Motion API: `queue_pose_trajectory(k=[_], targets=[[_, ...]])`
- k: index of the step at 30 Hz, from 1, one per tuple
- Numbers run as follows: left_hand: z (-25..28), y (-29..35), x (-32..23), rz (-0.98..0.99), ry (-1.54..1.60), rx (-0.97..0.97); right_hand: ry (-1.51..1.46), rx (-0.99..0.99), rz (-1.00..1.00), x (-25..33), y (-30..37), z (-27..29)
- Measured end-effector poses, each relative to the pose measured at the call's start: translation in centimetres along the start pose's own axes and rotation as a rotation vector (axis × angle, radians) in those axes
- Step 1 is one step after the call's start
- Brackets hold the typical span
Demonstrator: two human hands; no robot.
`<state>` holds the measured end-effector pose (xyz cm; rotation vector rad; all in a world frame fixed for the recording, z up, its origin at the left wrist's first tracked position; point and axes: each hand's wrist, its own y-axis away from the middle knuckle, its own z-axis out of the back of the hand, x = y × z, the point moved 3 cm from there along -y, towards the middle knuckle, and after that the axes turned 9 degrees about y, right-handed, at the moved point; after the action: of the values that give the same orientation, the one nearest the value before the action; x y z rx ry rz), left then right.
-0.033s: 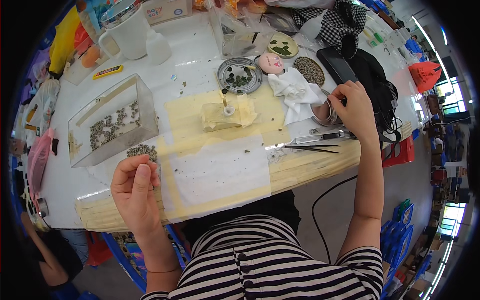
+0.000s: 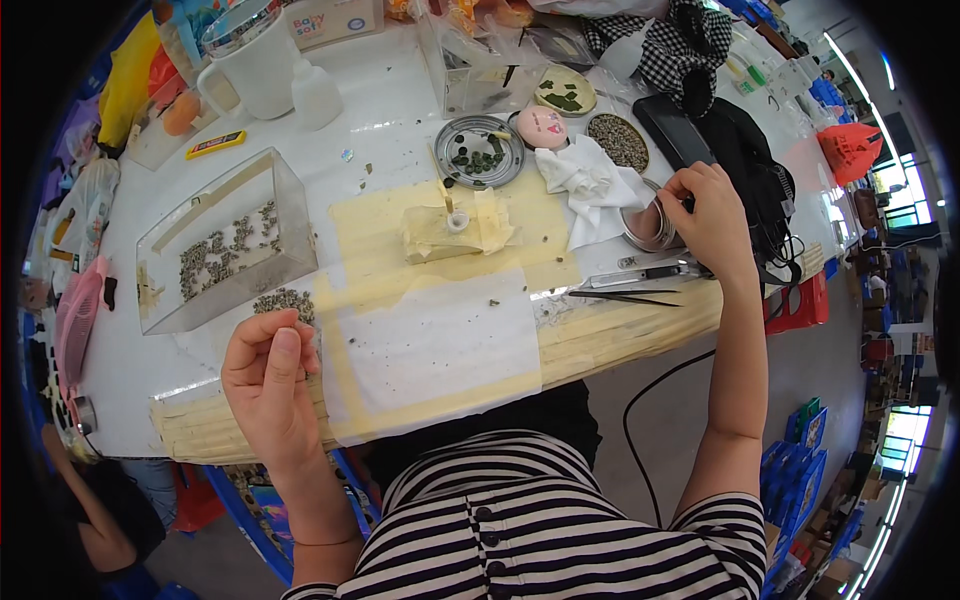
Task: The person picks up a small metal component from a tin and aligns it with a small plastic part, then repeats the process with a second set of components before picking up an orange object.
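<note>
My left hand (image 2: 270, 375) is raised near the table's front edge. Its thumb presses against curled fingers, and whatever they pinch is too small to make out. Just beyond it lies a pile of small grey-green pieces (image 2: 286, 302). Over at the right, my right hand (image 2: 712, 215) is bent above a round metal tin (image 2: 640, 232), thumb and fingertips drawn together at its rim. Anything between those fingertips is hidden. A crumpled white cloth (image 2: 592, 190) lies left of the tin. Near the right wrist are a utility knife (image 2: 645, 274) and dark tweezers (image 2: 625, 297).
A clear box (image 2: 225, 300) with small pieces stands at the left. A taped block (image 2: 440, 240) with a small white ring sits mid-table behind a white sheet (image 2: 435, 345). Farther back are a glass dish (image 2: 479, 125) of dark green pieces and a white pitcher (image 2: 252, 75).
</note>
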<state>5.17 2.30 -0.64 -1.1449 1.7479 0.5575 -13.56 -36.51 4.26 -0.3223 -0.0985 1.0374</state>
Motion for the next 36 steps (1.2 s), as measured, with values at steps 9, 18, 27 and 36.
queue_pose_trajectory(k=[9,18,27,36], targets=[[0.1,-0.1,0.1,0.007,0.01,0.015,-0.21,-0.116,-0.241,-2.3,1.7,4.3],[0.9,-0.1,0.6,-0.015,0.012,-0.038,-0.575,-0.198,-0.605,-12.6,7.7,6.7],[1.0,0.2,0.2,-0.007,0.054,0.066,-1.166,-0.676,-0.996,-32.8,23.9,5.9],[-0.2,0.0,0.2,0.009,0.001,-0.051,0.867,-0.264,-1.051,-29.9,27.9,4.5]])
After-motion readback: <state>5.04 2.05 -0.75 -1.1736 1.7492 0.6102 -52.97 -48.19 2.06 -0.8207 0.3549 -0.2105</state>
